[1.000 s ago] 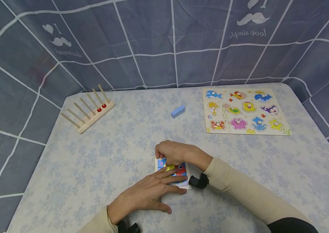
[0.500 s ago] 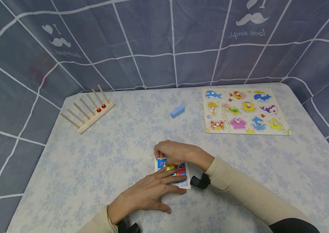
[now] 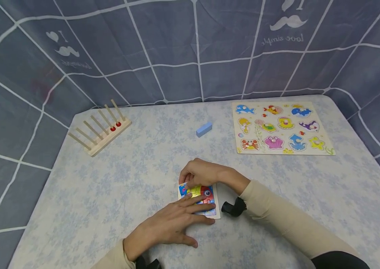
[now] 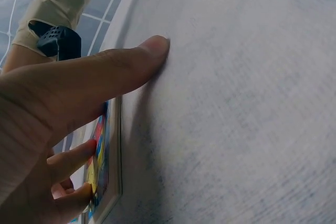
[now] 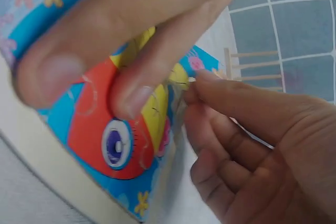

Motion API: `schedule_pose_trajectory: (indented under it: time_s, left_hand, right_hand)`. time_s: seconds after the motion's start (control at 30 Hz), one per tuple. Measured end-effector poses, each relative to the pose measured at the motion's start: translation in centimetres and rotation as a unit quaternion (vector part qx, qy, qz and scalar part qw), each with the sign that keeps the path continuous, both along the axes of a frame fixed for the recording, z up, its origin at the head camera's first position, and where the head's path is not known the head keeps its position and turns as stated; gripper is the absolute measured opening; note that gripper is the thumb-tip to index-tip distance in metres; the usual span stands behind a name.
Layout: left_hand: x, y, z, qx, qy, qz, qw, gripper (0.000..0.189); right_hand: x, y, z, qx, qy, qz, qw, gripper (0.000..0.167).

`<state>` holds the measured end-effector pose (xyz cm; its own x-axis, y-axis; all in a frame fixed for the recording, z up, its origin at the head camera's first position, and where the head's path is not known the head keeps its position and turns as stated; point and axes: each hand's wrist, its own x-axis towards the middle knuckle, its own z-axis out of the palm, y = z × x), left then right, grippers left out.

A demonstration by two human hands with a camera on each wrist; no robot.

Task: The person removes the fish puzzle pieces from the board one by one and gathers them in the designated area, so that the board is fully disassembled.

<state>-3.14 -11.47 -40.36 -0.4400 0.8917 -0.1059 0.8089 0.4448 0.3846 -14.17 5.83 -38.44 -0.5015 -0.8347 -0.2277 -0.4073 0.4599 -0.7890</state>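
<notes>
The small jigsaw puzzle (image 3: 204,191) lies face up on the person's side of the blue block (image 3: 204,129), well apart from it. Inside a pale frame (image 3: 218,203), a fish (image 5: 89,114) shows a red head, yellow body and purple eye on blue. The left hand (image 3: 173,222) rests across it; the right hand (image 3: 203,173) pinches its block-side left corner.

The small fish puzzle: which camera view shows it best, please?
The right wrist view: there the fish puzzle appears large, its picture readable, though the left hand covers part. The head view shows it small, partly hidden; the left wrist view, only a narrow slanted strip.
</notes>
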Motion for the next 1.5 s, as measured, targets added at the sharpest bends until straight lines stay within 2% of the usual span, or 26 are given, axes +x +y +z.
schedule_pose_trajectory:
  time_s: [0.17,0.4,0.57,0.77,0.93,1.13,1.5]
  left_hand:
    - [0.0,-0.1,0.0,0.003,-0.003,-0.001,1.0000,0.066]
    - [-0.1,0.0,0.1,0.000,-0.002,-0.003,1.0000,0.066]
    - [-0.2,0.1,0.2,-0.002,-0.009,0.000,1.0000,0.066]
    - [-0.1,0.1,0.1,0.000,0.001,0.001,1.0000,0.067]
    - [-0.1,0.2,0.1,0.000,0.002,0.003,1.0000,0.066]
    - [0.0,0.2,0.1,0.000,-0.005,0.004,1.0000,0.066]
    - [0.0,0.3,-0.1,0.000,-0.003,0.005,1.0000,0.066]
  right_hand:
    - [-0.2,0.9,-0.2,-0.037,-0.008,-0.031,0.9988,0.018]
    - [-0.2,3.1,-0.5,-0.050,-0.043,-0.083,0.9944,0.021]
    - [0.1,5.4,-0.4,-0.042,-0.054,-0.129,0.9893,0.020]
    - [0.2,8.8,-0.7,-0.022,-0.049,-0.184,0.9814,0.020]
    - [0.1,11.3,-1.0,-0.016,-0.037,-0.205,0.9780,0.020]
    - [0.3,13.2,-0.7,0.004,-0.027,-0.224,0.9742,0.021]
    - [0.3,14.0,-0.6,0.030,-0.011,-0.240,0.9702,0.019]
